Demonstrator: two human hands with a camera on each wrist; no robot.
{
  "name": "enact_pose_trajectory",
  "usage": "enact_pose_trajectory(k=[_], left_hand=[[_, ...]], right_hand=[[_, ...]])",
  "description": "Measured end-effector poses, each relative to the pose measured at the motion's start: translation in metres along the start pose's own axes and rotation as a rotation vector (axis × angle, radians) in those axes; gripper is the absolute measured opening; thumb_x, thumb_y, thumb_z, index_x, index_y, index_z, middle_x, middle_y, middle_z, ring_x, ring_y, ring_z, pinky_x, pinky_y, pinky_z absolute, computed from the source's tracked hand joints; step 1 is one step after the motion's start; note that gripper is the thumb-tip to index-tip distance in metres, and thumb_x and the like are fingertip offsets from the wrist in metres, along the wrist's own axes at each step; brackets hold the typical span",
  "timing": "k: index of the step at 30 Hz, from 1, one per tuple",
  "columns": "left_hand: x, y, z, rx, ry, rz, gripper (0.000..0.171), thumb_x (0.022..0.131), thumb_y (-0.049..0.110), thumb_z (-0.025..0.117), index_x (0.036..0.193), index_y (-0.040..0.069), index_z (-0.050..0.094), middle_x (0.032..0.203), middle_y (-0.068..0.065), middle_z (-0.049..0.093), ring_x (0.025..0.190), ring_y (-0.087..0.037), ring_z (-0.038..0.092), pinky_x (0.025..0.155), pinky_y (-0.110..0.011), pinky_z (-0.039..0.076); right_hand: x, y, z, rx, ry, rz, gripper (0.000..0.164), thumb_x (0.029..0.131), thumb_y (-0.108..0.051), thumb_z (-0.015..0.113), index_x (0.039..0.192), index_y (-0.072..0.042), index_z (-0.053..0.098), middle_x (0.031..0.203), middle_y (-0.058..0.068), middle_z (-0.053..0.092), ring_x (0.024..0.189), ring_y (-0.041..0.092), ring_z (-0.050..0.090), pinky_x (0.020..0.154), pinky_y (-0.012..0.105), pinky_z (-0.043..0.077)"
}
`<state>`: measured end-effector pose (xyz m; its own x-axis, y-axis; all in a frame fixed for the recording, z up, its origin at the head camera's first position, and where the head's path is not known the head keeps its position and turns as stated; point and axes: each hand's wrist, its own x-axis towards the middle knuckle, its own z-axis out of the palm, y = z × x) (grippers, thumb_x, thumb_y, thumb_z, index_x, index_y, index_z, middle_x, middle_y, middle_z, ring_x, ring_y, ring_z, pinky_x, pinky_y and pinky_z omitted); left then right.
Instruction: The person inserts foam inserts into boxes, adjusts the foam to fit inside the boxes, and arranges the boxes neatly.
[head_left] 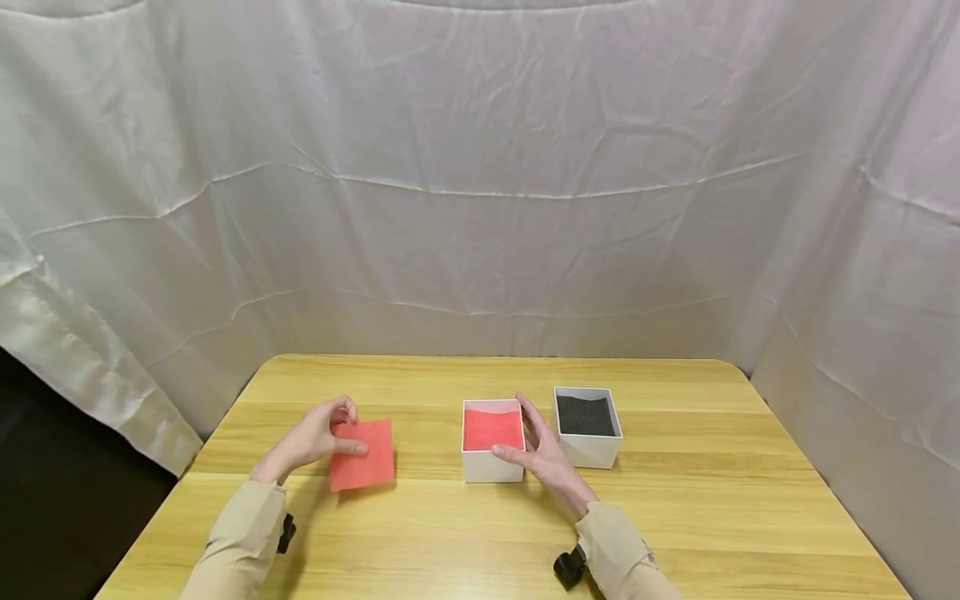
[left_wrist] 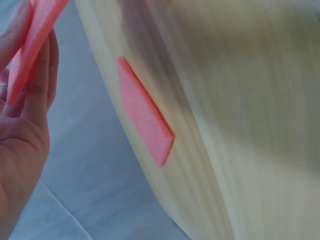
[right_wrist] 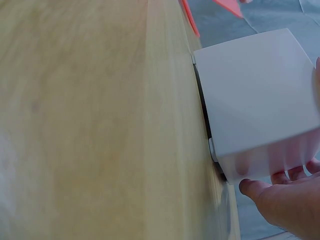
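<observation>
My left hand (head_left: 311,442) pinches a thin red foam square (head_left: 367,458) between thumb and fingers, held tilted above the table at left. A second red foam square (left_wrist: 145,112) lies flat on the wood in the left wrist view, hidden behind the held one in the head view. My right hand (head_left: 551,462) grips the right side of a white open-topped box (head_left: 491,468), thumb at its near rim and fingers along the far side. Inside that box sits red foam (head_left: 491,429). In the right wrist view, fingers (right_wrist: 255,189) lie against the white box wall.
Right behind my right hand stands another white box (head_left: 592,452) with dark grey foam (head_left: 585,415) inside. Both stand on a wooden table (head_left: 712,500). Pale curtains (head_left: 487,250) hang around its back and sides.
</observation>
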<state>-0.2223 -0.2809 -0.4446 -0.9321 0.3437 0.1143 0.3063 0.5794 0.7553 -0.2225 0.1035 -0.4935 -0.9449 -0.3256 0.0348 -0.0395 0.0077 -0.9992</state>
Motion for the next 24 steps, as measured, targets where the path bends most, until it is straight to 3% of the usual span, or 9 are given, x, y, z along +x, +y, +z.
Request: enact_pose_trajectory(k=[4, 9, 18, 24], left_hand=[[0.001, 0.005, 0.002, -0.022, 0.029, 0.034, 0.035, 0.077, 0.010, 0.086, 0.094, 0.002, 0.056, 0.088, -0.010, 0.069, 0.077, -0.001, 0.061, 0.071, -0.020, 0.052], [0.005, 0.012, 0.004, 0.006, 0.083, 0.069, 0.027, 0.079, 0.013, 0.086, 0.094, 0.006, 0.065, 0.091, -0.009, 0.071, 0.076, -0.001, 0.057, 0.070, -0.019, 0.049], [0.012, 0.027, 0.007, -0.015, 0.141, 0.039, 0.029, 0.079, 0.016, 0.086, 0.103, 0.006, 0.072, 0.096, -0.012, 0.073, 0.072, -0.003, 0.060, 0.063, -0.022, 0.051], [0.014, 0.036, 0.009, -0.041, 0.139, 0.042, 0.034, 0.080, 0.016, 0.086, 0.108, 0.006, 0.071, 0.099, -0.014, 0.073, 0.074, -0.005, 0.062, 0.064, -0.023, 0.054]], right_hand=[[0.000, 0.000, 0.000, 0.003, -0.003, -0.009, 0.103, 0.085, -0.011, 0.079, 0.162, -0.011, 0.011, 0.170, 0.017, 0.008, 0.157, 0.038, 0.007, 0.126, 0.054, 0.014], [0.000, 0.000, 0.001, 0.015, 0.004, -0.003, 0.102, 0.086, -0.012, 0.079, 0.163, -0.012, 0.012, 0.170, 0.016, 0.009, 0.158, 0.036, 0.008, 0.126, 0.052, 0.016], [0.000, 0.001, 0.000, 0.007, -0.002, -0.003, 0.103, 0.086, -0.012, 0.079, 0.163, -0.012, 0.011, 0.171, 0.016, 0.007, 0.158, 0.037, 0.006, 0.126, 0.053, 0.012], [0.000, 0.000, 0.001, 0.015, 0.007, -0.003, 0.102, 0.086, -0.012, 0.079, 0.163, -0.013, 0.011, 0.170, 0.016, 0.008, 0.158, 0.037, 0.007, 0.126, 0.053, 0.014]])
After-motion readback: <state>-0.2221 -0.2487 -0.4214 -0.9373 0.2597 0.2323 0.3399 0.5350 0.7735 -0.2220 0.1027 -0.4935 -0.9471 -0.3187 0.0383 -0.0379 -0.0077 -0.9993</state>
